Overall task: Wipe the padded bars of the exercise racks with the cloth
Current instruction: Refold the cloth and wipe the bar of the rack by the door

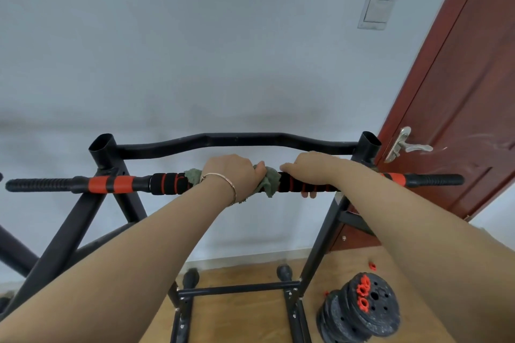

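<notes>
A long bar with black foam padding and red stripes point(170, 183) lies across the top of a black exercise rack point(106, 153). A grey-green cloth point(269, 181) is wrapped round the middle of the bar. My left hand point(232, 174), with a thin bracelet at the wrist, grips the cloth and the bar from above. Just to its right, my right hand point(306, 168) grips the bare padded bar, fingers curled round it and showing underneath. Both forearms reach up from the lower edge of the view.
A curved black crossbar point(239, 140) runs behind the padded bar. A dark red door point(457, 108) with a metal handle point(409, 146) stands at the right. Black weight plates point(362, 312) with red collars lie on the wooden floor at the lower right. The rack's base frame point(237, 288) is below.
</notes>
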Demonstrator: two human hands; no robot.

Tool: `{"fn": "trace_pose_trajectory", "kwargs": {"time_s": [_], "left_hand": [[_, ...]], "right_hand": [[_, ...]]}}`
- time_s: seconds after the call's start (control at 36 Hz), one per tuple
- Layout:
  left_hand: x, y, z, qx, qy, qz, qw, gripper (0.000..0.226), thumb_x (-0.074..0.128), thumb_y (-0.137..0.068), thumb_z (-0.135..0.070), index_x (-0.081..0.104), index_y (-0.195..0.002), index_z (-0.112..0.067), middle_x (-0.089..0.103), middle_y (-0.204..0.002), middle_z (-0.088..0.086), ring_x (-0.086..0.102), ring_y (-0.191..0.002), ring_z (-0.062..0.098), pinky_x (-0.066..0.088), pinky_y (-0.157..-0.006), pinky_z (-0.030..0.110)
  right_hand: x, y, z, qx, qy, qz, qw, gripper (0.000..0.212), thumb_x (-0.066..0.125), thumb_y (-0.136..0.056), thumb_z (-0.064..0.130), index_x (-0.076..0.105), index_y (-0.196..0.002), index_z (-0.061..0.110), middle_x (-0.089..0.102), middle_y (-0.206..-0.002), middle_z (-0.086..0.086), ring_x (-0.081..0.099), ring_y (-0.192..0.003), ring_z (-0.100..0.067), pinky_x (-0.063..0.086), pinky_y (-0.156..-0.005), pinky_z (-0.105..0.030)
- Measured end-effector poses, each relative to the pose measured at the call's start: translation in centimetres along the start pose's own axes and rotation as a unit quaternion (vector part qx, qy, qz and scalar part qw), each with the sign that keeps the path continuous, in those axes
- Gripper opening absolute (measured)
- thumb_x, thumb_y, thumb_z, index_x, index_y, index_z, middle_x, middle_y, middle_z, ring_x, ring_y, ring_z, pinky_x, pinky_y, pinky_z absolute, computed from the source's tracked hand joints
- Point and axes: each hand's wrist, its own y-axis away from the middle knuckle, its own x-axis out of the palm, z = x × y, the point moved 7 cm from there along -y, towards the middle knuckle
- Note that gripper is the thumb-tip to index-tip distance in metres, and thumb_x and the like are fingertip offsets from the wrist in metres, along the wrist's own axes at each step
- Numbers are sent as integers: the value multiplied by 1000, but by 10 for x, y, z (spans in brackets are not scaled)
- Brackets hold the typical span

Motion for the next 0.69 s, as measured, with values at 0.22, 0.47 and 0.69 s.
{"fn": "trace_pose_trajectory", "kwargs": {"time_s": [0.22,0.47,0.69], "left_hand": [[-1,-5,1,-11,26,12,1000,33,39,-97,-21,33,-130,-24,46,-75,2,54,-76,27,53,-69,35],[1,-5,-4,-69,32,-6,997,37,22,-101,-25,56,-115,-18,52,-69,-1,47,-56,19,34,-53,24],[-1,-14,-2,-24,112,54,992,22,31,-98,-16,44,-115,-12,46,-81,4,43,-65,18,32,-50,31]], "right_hand": [[0,-1,4,-10,25,-41,999,46,28,-97,38,58,-79,9,64,-59,-4,57,-45,-22,53,-62,-32],[-1,7,6,-73,137,-207,966,29,57,-81,0,30,-87,10,33,-63,-3,43,-58,-24,31,-47,-26],[16,34,11,-145,245,-406,868,31,58,-78,8,39,-55,17,35,-44,1,29,-36,-20,20,-45,-22]]}}
